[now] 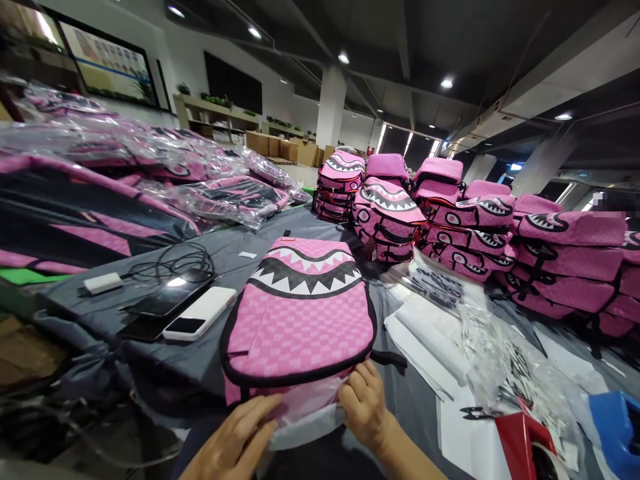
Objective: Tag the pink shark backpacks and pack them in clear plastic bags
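A pink checkered backpack (300, 327) with a black-and-white shark-mouth print lies flat on the grey cloth, its near end towards me. A thin translucent plastic bag (313, 427) is around or under that near end; how far it reaches beneath the backpack is hidden. My right hand (367, 407) is closed in a pinch on the bag's edge at the near right corner. At the near left corner, my left hand (237, 437) has its fingers curled over the other side of the bag, the thumb partly hidden.
Left of the backpack lie a white power bank (200, 313), a dark phone (175, 293) and coiled cables (170, 263). Plastic-wrapped backpacks (220, 193) pile up further left. Stacked pink backpacks (390, 207) stand behind. Clear bags (480, 340), black snips (475, 413) and a red tape dispenser (523, 440) lie right.
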`<state>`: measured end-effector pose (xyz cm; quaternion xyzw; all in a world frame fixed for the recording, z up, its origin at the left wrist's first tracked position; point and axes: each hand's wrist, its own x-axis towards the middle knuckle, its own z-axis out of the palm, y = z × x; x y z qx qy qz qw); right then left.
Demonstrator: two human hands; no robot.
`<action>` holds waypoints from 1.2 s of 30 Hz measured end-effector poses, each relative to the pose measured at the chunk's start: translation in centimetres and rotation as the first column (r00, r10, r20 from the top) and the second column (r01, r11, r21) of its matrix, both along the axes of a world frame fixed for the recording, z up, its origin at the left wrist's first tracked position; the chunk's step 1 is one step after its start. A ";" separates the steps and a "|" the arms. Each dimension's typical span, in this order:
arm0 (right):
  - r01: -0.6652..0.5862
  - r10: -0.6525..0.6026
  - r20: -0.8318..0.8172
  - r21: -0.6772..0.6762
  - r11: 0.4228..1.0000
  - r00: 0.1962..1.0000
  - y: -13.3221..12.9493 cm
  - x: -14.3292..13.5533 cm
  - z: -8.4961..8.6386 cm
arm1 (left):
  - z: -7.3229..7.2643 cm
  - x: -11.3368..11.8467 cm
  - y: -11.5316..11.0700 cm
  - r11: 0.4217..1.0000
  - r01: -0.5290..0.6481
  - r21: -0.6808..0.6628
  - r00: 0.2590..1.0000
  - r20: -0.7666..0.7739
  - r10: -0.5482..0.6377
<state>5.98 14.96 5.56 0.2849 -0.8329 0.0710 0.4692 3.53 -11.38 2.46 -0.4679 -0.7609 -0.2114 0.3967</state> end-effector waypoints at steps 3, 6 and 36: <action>-0.071 0.068 0.095 0.029 0.997 0.993 -0.5 0.5 -0.9 | -0.8 -1.1 -0.5 0.998 0.000 0.070 0.998 -0.062 0.005; -0.095 0.089 0.103 0.059 0.994 0.991 -0.3 0.5 -1.7 | -1.9 -1.5 -0.1 0.988 -0.046 0.149 0.996 -0.066 0.057; -0.371 0.025 0.623 0.433 0.822 0.782 0.9 0.8 7.4 | -0.2 -0.5 0.9 0.996 -0.022 -0.091 0.993 0.114 0.032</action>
